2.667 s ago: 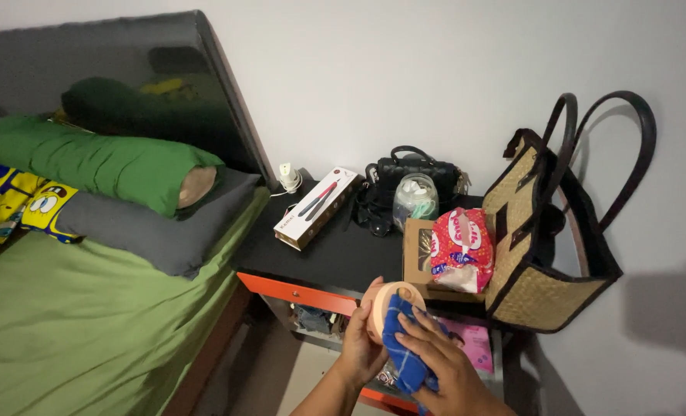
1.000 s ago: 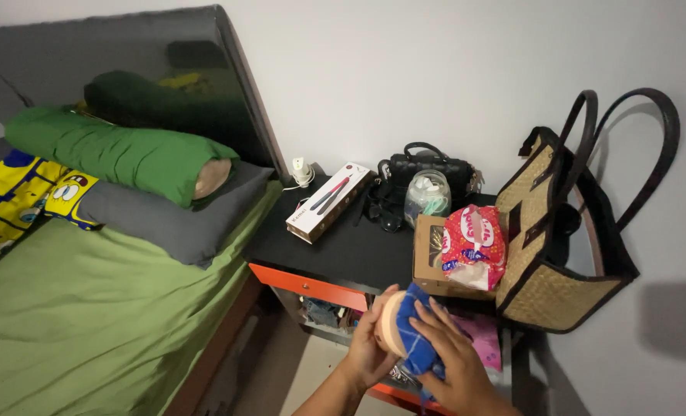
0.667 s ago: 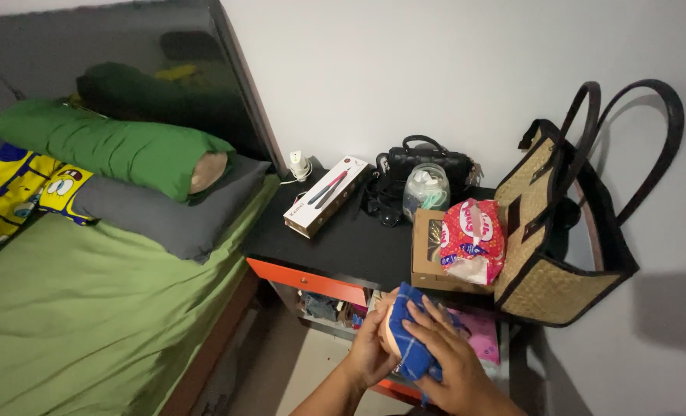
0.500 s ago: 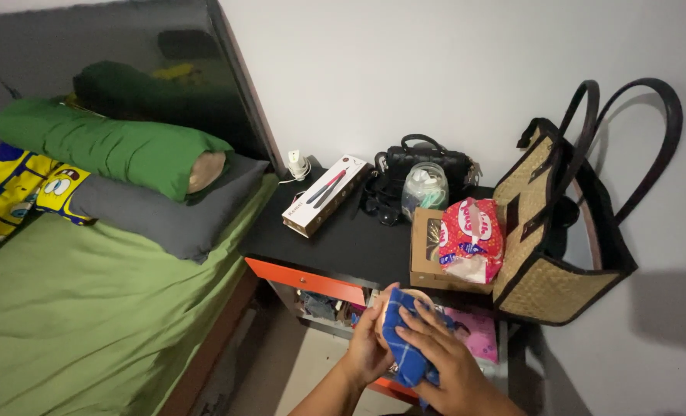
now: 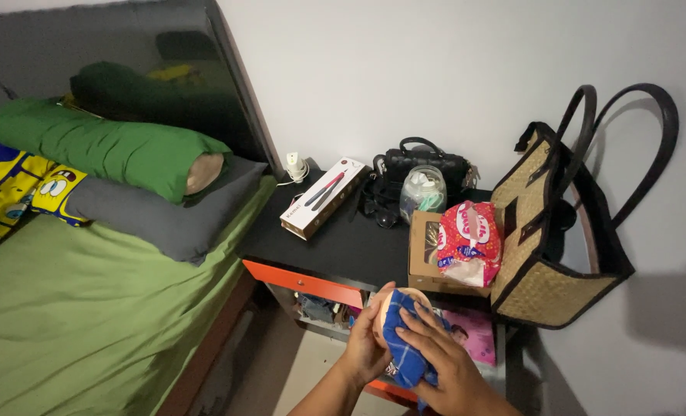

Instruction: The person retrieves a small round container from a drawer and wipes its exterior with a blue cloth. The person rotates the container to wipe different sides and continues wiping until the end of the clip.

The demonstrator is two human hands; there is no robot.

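My left hand (image 5: 364, 348) grips a round beige object (image 5: 393, 300) from the left side, just below the front edge of the black bedside table (image 5: 335, 246). My right hand (image 5: 447, 370) presses a blue checked cloth (image 5: 403, 343) against the object's face, covering most of it. Both hands are low in the view, in front of the table's orange-trimmed drawer. What the round object is cannot be made out.
On the table lie a long white box (image 5: 321, 198), a black handbag (image 5: 420, 166), a clear jar (image 5: 422, 192), a cardboard box (image 5: 428, 250) with a red-and-white packet (image 5: 470, 243), and a woven tote bag (image 5: 559, 231). A green bed (image 5: 81, 308) with pillows is at left.
The cloth under my right hand has slid over the round object, which showed more beige face earlier. The camera has shifted slightly; the things on the table have not moved.
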